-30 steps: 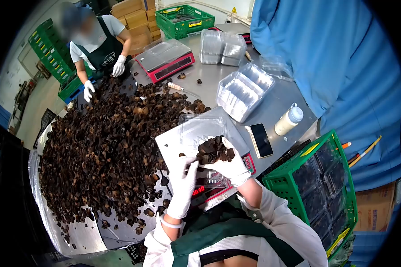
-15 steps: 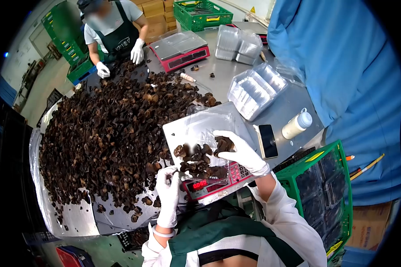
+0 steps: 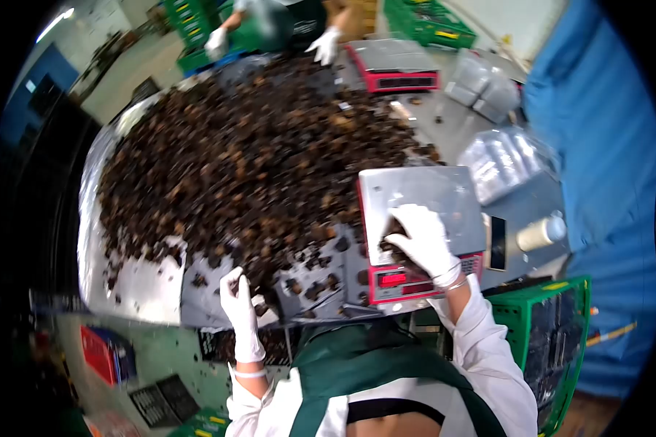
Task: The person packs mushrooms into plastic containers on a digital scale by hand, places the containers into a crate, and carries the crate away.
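Observation:
A large heap of dark brown wood ear mushrooms (image 3: 255,167) covers the table. My right hand (image 3: 424,244), white-gloved, is over the scale (image 3: 444,189), its thumb and fingers curled around a dark clump of mushrooms (image 3: 395,244). Most of that clump is hidden by the hand. At the table's front edge, beside loose mushrooms, is my left hand (image 3: 240,315), also gloved. Its fingers are bent together, and whatever they may hold cannot be made out. Red digits glow on the scale's display (image 3: 393,279).
Across the table a co-worker's gloved hands (image 3: 325,45) are by the heap, near a second scale (image 3: 393,62). Stacked clear plastic trays (image 3: 499,164), a phone (image 3: 496,242) and a white bottle (image 3: 539,234) stand to the right. A green crate (image 3: 503,313) with dark packs is lower right.
The camera view has shifted, with blur. My left hand has left the scale's front edge for the table edge further left. My right hand remains over the scale with mushrooms.

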`<action>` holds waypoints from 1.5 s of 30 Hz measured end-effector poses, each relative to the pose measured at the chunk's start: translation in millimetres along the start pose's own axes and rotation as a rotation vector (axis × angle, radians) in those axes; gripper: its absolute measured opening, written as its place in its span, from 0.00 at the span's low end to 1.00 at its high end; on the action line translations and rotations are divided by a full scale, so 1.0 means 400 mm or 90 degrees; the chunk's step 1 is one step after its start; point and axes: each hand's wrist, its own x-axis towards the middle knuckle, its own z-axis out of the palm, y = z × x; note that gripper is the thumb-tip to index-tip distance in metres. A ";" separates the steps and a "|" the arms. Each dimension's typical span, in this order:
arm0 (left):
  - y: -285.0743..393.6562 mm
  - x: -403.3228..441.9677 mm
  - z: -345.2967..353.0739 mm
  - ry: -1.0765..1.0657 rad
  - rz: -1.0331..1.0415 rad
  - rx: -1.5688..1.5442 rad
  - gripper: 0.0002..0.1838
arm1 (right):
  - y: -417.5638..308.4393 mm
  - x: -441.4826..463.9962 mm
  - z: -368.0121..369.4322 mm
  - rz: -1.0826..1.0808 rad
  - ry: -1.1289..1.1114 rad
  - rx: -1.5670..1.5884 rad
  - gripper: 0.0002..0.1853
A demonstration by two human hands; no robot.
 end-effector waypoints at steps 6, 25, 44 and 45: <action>-0.244 0.018 -0.337 0.233 -0.034 0.233 0.14 | 0.015 -0.023 0.005 0.033 0.028 -0.093 0.08; -0.236 -0.046 -0.136 -0.317 0.323 0.250 0.08 | -0.297 -0.134 0.451 0.001 -0.084 0.155 0.12; -0.350 0.022 -0.069 -0.026 -0.035 -0.141 0.10 | -0.570 0.221 0.576 -0.549 -0.366 -0.117 0.50; -0.348 0.020 -0.073 -0.011 -0.040 -0.137 0.10 | -0.571 0.211 0.581 -0.551 -0.378 -0.111 0.48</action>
